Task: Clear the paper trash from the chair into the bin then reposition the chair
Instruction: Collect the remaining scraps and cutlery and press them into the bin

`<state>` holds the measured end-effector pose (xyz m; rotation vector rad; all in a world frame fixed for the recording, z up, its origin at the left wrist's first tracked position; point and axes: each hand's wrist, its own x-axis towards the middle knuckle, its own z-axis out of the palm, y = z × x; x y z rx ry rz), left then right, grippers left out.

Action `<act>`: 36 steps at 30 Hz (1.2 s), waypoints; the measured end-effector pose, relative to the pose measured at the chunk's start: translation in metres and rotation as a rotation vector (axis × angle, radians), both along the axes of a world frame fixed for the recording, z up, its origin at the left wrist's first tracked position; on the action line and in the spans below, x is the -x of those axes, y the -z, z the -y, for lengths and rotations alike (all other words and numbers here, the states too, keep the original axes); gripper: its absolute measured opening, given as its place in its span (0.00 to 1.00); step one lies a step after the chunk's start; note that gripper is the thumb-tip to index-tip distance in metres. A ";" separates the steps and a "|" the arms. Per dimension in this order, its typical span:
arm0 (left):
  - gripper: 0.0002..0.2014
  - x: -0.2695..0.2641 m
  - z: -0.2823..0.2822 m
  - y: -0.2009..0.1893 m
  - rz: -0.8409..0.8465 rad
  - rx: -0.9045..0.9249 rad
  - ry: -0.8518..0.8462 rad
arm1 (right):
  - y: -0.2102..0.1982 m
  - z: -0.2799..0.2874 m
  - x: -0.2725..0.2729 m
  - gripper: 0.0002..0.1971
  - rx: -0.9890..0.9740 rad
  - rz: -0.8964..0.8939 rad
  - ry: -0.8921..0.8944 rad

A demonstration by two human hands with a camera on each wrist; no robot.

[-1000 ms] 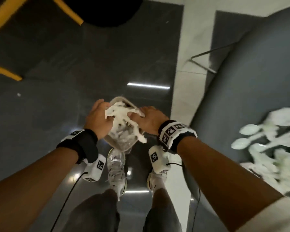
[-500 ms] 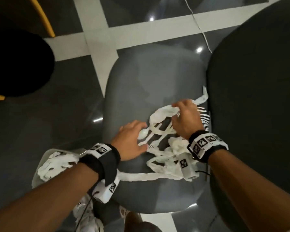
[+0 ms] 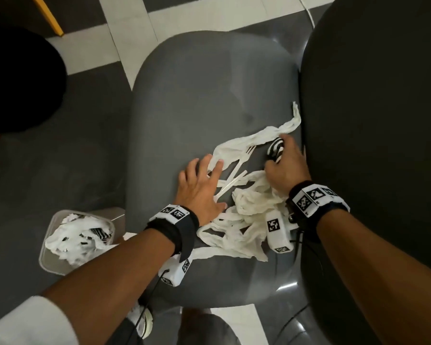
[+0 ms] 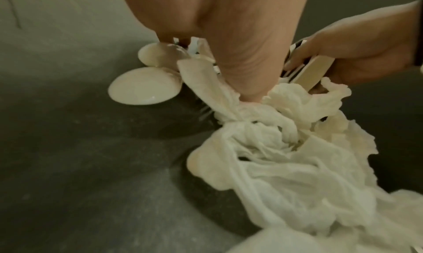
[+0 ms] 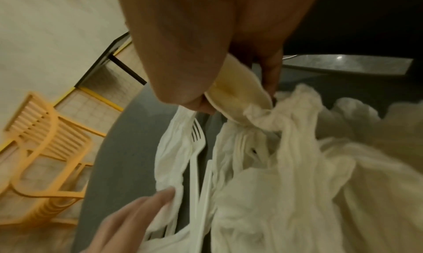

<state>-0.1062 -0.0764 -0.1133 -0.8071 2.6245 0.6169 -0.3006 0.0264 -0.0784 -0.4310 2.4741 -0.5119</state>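
White paper strips [image 3: 244, 215] lie tangled over the grey chair seat [image 3: 209, 95], mixed with white plastic forks [image 5: 196, 143] and spoons [image 4: 142, 85]. My left hand [image 3: 204, 175] lies flat with spread fingers on the strips and cutlery. My right hand [image 3: 281, 163] is curled at the seat's right edge and grips a crumpled black-and-white striped paper [image 3: 275, 149] together with a strip end. The small clear bin [image 3: 47, 257] stands on the floor to the left of the seat, with white paper piled in it.
The chair's dark backrest [image 3: 371, 145] rises close on the right. A black round seat with yellow legs [image 3: 18, 83] stands at the far left, and a yellow slatted chair [image 5: 45, 148] beyond. A white cable [image 3: 306, 8] crosses the tiled floor. My shoe [image 3: 142, 322] is below the seat.
Both hands left the bin, where they were pressing paper down, and came over to the chair seat. The right hand has since closed on the striped paper; the left slid further onto the strips.
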 end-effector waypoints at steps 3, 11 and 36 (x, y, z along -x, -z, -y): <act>0.33 0.002 -0.005 -0.002 -0.080 -0.104 0.010 | -0.012 0.002 0.003 0.33 0.115 0.027 -0.044; 0.22 -0.003 -0.001 0.000 -0.114 -0.150 -0.007 | -0.025 0.043 -0.003 0.49 -0.183 0.129 -0.808; 0.09 -0.144 0.074 -0.038 -0.508 -0.385 -0.584 | -0.067 0.159 -0.166 0.13 -0.224 -0.172 -1.095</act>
